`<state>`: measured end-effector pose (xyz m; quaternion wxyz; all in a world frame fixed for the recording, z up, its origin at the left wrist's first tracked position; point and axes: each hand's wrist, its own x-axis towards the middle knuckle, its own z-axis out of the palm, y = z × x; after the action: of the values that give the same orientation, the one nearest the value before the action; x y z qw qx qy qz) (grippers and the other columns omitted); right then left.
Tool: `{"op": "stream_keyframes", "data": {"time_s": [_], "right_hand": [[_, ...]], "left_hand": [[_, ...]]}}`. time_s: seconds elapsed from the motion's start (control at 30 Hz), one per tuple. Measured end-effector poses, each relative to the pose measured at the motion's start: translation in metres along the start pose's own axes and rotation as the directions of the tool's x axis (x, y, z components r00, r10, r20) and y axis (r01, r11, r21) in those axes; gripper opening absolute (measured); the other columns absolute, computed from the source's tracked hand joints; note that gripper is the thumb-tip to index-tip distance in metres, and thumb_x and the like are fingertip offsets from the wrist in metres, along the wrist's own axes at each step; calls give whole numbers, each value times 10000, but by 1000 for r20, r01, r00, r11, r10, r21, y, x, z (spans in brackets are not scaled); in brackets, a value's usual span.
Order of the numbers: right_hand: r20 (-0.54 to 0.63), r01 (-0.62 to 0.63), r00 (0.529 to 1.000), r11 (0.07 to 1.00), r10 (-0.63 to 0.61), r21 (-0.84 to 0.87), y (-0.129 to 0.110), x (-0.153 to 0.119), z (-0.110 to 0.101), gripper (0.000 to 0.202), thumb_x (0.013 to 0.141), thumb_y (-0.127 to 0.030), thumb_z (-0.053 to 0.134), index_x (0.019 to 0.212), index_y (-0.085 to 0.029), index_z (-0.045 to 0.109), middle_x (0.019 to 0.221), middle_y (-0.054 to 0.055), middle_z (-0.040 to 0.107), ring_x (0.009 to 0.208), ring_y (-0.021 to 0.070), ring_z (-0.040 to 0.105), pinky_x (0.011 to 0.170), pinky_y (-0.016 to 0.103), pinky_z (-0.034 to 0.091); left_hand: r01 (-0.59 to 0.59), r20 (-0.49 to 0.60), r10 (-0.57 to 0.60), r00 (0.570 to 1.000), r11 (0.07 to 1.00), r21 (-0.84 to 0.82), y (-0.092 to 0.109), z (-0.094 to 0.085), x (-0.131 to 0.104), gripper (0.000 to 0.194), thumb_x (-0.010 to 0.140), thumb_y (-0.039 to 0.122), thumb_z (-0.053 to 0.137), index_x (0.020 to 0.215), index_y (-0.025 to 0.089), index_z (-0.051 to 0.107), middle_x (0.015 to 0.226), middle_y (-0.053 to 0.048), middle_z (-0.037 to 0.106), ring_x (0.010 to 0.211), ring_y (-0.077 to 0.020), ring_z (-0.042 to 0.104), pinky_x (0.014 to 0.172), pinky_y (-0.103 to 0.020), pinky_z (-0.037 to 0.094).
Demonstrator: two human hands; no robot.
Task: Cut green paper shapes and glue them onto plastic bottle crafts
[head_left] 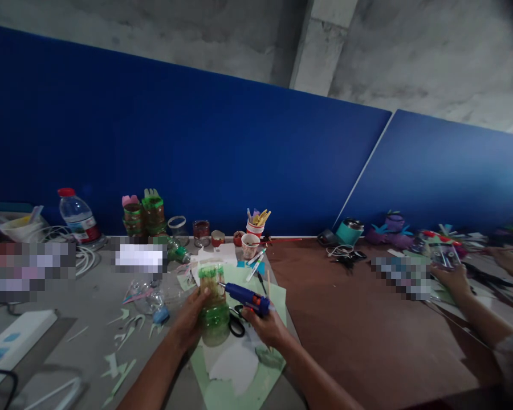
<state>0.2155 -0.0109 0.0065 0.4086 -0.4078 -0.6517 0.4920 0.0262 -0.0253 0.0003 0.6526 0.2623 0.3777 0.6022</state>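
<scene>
A clear plastic bottle piece (214, 316) with green and brown paint stands upright at the lower centre, over green and white paper. My left hand (193, 312) is closed around its left side. In my right hand (267, 326) is a blue glue gun (248, 297), gripped by the handle, its nozzle pointing left at the upper right side of the bottle piece. Whether the nozzle touches the plastic cannot be made out. Black-handled scissors (236, 326) lie between the bottle piece and my right hand. Beneath them spreads a green paper sheet (263, 380).
Paper scraps (122, 364) and clear plastic pieces (154, 302) lie to the left. Behind are painted bottle crafts (154, 213), a paper cup (250, 246) and a red-capped bottle (77, 215). At the right, another person's hand (455, 282) holds a clear plastic piece (445, 257).
</scene>
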Motion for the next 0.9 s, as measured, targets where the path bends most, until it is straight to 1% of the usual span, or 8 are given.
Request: {"op": "stream_keyframes", "data": {"time_s": [0.13,0.27,0.37,0.43,0.63,0.77,0.9], "right_hand": [[13,2,1000,1000,-2,-4,-1,-1,1,217,701,-377,591,637,-195,492,566,-44,388,521,93,302,504,231,308],[-10,-22,1000,1000,22,14,2,1,1,262,711,-427,593,646,-184,521,549,-44,387,505,88,300,479,227,301],[-41,-26,999,999,27,38,4,2,0,316,721,-481,589,718,-164,588,570,-25,449,514,92,343,463,218,314],[-59,-28,998,998,30,48,5,2,0,347,715,-501,596,759,-157,614,583,-18,475,515,92,354,460,214,324],[-47,-61,997,998,62,34,2,0,1,392,691,-548,600,761,-163,623,563,-21,472,498,93,359,450,216,326],[-55,-46,997,998,49,52,3,0,0,390,698,-547,590,758,-163,619,573,-16,480,507,97,374,455,215,333],[-35,-39,999,998,41,41,2,0,-1,349,717,-506,594,747,-160,624,581,-14,487,515,94,374,453,205,338]], "left_hand": [[5,-25,-5,1000,1000,-4,5,3,-3,382,657,377,764,930,140,643,797,-76,707,704,-206,668,622,-296,531],[10,-6,-10,1000,1000,-9,6,4,-3,407,620,422,783,877,141,640,761,-66,700,649,-188,655,584,-285,522],[15,0,-15,1000,1000,-8,5,3,-2,407,601,428,793,849,144,636,727,-57,692,612,-174,645,547,-269,507],[21,-2,-21,1000,1000,-11,5,3,-2,412,595,427,796,855,148,639,725,-50,693,609,-169,644,553,-268,508],[28,-7,-28,1000,1000,-11,6,4,-3,394,604,431,787,834,141,653,741,-53,702,628,-172,649,572,-269,518],[39,-6,-39,999,999,-3,6,3,-3,438,582,457,795,848,140,651,756,-66,706,639,-182,656,575,-277,524],[38,-14,-38,999,999,-5,5,2,-2,414,599,436,787,853,137,655,764,-72,706,645,-192,657,586,-286,528]]}}
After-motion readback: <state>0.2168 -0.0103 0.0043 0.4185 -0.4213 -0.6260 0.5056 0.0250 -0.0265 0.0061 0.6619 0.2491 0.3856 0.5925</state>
